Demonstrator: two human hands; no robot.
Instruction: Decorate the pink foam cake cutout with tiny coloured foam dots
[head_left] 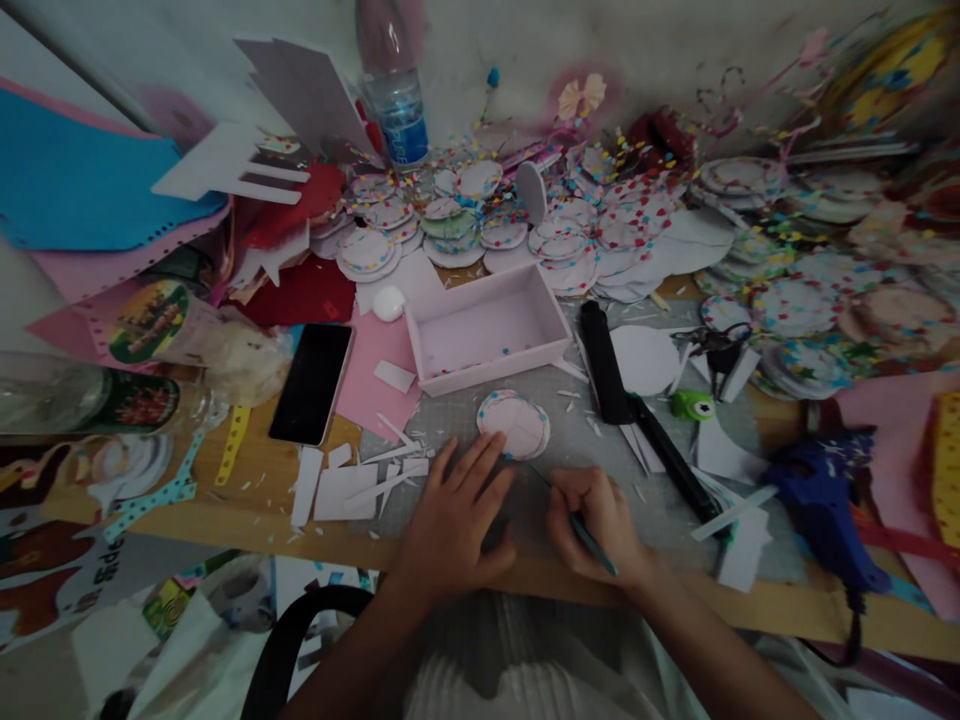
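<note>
My left hand (466, 510) lies on the mat with its fingers spread, the fingertips resting on the lower left of a small round paper disc (517, 420). Blue and red dots run along the disc's edge. In my right hand (596, 520) is a slim dark green pen-like tool (592, 545), gripped between thumb and fingers. Its thin dark tip points up and left, close to the disc's lower edge; whether it touches is unclear. Directly behind the disc stands an open pale pink box (491, 375) with a few coloured bits inside.
Right of the disc lie a black-handled tool (604, 365), a green punch (693, 405) and a blue glue gun (817, 500). A phone (313, 385) and paper scraps (345, 492) are on the left. Decorated paper discs (566, 240) pile up behind, beside a water bottle (401, 110).
</note>
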